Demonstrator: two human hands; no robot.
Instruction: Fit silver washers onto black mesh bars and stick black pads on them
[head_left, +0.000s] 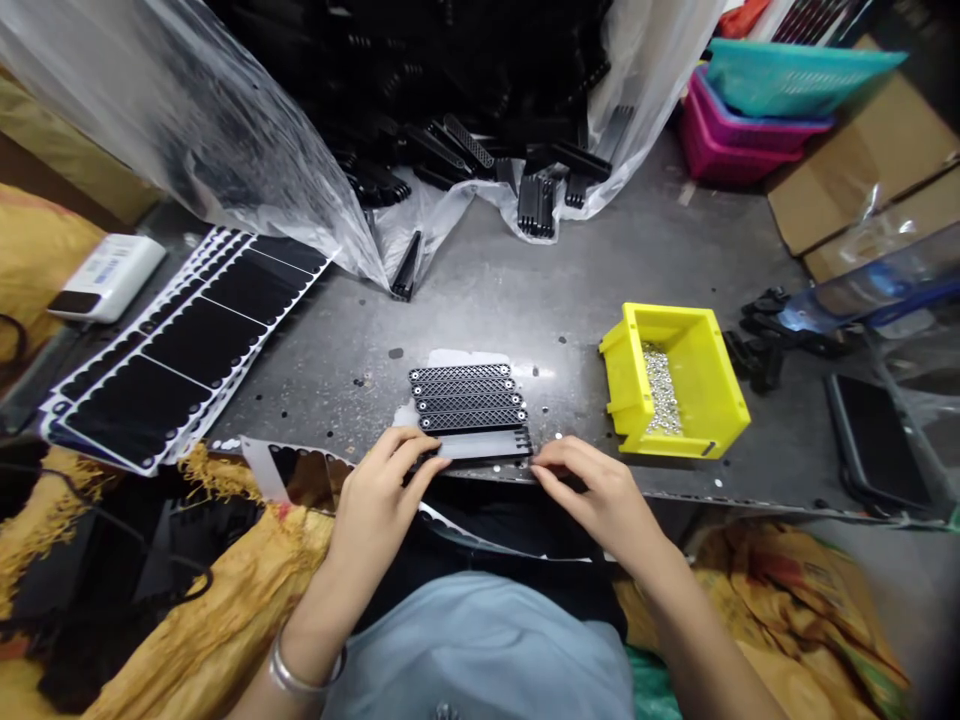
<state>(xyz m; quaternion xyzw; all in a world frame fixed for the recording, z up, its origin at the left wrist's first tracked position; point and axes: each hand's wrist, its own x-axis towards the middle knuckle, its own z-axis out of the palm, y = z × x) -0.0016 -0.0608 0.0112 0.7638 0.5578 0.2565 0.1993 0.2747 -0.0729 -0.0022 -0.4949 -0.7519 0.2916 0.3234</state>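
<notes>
two bare hands at one black plastic strip (480, 446) at the bench edge: left hand (382, 480) curled, fingers closed over its left end; right hand (596, 495) half open, fingertips (541, 472) at its right end, hold unclear. four ribbed black strips (465, 395) lie just beyond on the metal bench top (480, 300); yellow parts bin (671, 340) of silver rivets (660, 395) to the right.

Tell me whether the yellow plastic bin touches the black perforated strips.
Apart: the head view shows grey metal tabletop between the yellow plastic bin and the black perforated strips.
</notes>
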